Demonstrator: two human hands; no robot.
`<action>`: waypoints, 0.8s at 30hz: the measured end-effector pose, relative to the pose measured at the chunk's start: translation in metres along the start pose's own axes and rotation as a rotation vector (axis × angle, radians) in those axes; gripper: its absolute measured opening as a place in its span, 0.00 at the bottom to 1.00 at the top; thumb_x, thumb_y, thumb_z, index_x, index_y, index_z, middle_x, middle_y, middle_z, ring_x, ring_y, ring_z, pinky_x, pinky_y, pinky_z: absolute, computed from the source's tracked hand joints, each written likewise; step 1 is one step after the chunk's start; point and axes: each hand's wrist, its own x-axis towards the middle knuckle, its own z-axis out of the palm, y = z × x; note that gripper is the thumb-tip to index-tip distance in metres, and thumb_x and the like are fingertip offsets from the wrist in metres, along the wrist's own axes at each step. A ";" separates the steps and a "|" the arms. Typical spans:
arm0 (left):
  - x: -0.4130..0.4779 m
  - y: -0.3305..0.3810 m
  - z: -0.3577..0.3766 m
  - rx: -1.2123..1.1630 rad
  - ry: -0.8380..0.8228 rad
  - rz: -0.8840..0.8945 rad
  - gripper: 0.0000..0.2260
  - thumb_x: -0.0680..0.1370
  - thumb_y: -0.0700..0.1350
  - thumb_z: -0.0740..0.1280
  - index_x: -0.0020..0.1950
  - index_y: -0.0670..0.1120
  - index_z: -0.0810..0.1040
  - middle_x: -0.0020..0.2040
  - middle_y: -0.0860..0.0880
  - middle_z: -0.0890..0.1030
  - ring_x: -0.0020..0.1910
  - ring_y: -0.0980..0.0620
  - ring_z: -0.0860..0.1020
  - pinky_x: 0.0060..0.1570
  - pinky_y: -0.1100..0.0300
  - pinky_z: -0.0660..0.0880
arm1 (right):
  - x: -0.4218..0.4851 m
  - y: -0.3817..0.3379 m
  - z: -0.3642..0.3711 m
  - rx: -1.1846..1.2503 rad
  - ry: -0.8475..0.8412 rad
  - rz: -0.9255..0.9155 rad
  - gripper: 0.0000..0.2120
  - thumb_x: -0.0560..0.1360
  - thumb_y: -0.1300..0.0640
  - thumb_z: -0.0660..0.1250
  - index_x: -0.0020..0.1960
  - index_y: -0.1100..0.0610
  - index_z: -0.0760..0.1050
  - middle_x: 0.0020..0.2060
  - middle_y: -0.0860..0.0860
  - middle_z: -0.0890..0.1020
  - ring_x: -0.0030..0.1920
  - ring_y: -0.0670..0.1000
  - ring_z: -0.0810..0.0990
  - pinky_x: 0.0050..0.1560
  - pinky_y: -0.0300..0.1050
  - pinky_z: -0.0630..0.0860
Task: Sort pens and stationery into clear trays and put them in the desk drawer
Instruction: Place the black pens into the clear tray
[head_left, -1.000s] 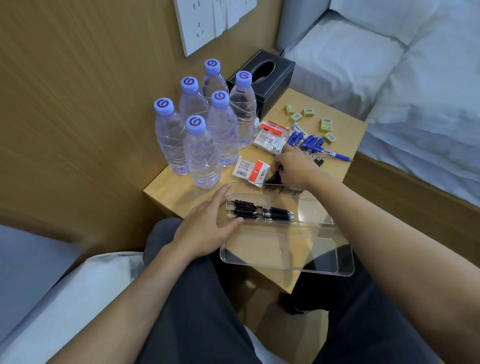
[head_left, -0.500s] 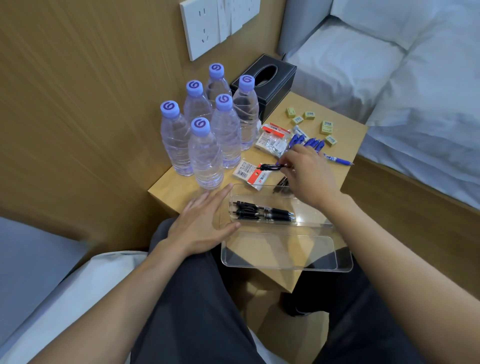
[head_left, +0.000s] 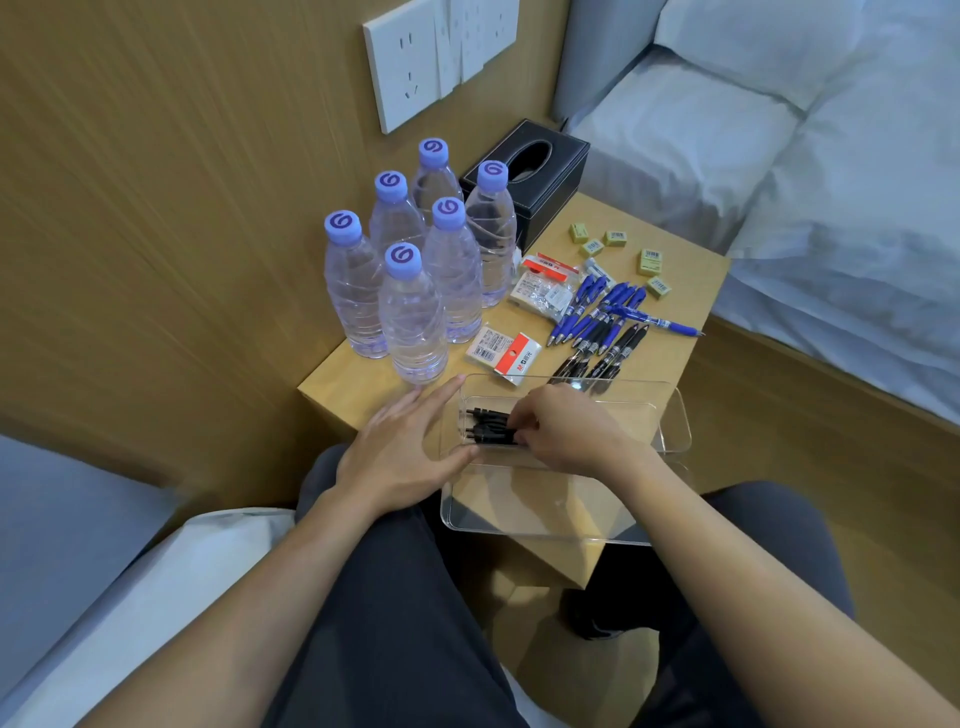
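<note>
Hands (head_left: 563, 431) on clear plastic tray (head_left: 670, 415), black pens (head_left: 491, 428) inside

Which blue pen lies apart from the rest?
The blue pen lying crosswise, tip pointing toward the bed; the other blue pens lie bunched together.

Clear, shiny plastic tray (head_left: 670, 415), smooth and see-through, on a smooth pale wood table (head_left: 675, 358). Black plastic pens (head_left: 491, 428) inside, a bit glossy. More shiny plastic pens in blue (head_left: 597, 306) and black (head_left: 608, 348) on the wood. Thin, crinkly clear plastic water bottles (head_left: 410, 317) with matt purple caps. Little packs (head_left: 511, 353) in shiny wrap with paper labels. Small paper-wrapped yellow blocks (head_left: 652, 261). Black tissue box (head_left: 545, 187), like leather, with a soft shine. Wood-grain wall (head_left: 156, 208). Smooth white plastic socket plate (head_left: 405, 73). Soft white cloth bedding (head_left: 831, 182). Dark matt cloth trousers (head_left: 415, 623).
</note>
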 end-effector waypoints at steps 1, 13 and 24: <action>0.000 -0.001 0.000 -0.001 0.002 -0.004 0.37 0.74 0.69 0.65 0.77 0.71 0.48 0.79 0.55 0.64 0.80 0.55 0.56 0.75 0.51 0.60 | 0.000 0.000 -0.001 0.016 -0.010 0.001 0.10 0.77 0.57 0.66 0.54 0.50 0.85 0.52 0.49 0.85 0.55 0.53 0.81 0.53 0.49 0.79; 0.004 -0.003 0.003 -0.004 0.014 -0.025 0.40 0.71 0.71 0.66 0.77 0.73 0.48 0.78 0.52 0.66 0.79 0.54 0.58 0.73 0.51 0.61 | 0.026 0.053 -0.052 0.208 0.270 0.089 0.10 0.78 0.62 0.65 0.48 0.52 0.84 0.43 0.49 0.84 0.45 0.50 0.82 0.48 0.47 0.79; 0.003 -0.001 0.002 0.002 0.038 -0.029 0.39 0.72 0.70 0.67 0.77 0.73 0.50 0.77 0.54 0.67 0.79 0.55 0.59 0.72 0.51 0.62 | 0.066 0.087 -0.043 -0.070 0.015 0.083 0.10 0.78 0.61 0.67 0.57 0.51 0.82 0.51 0.49 0.74 0.50 0.48 0.72 0.49 0.41 0.69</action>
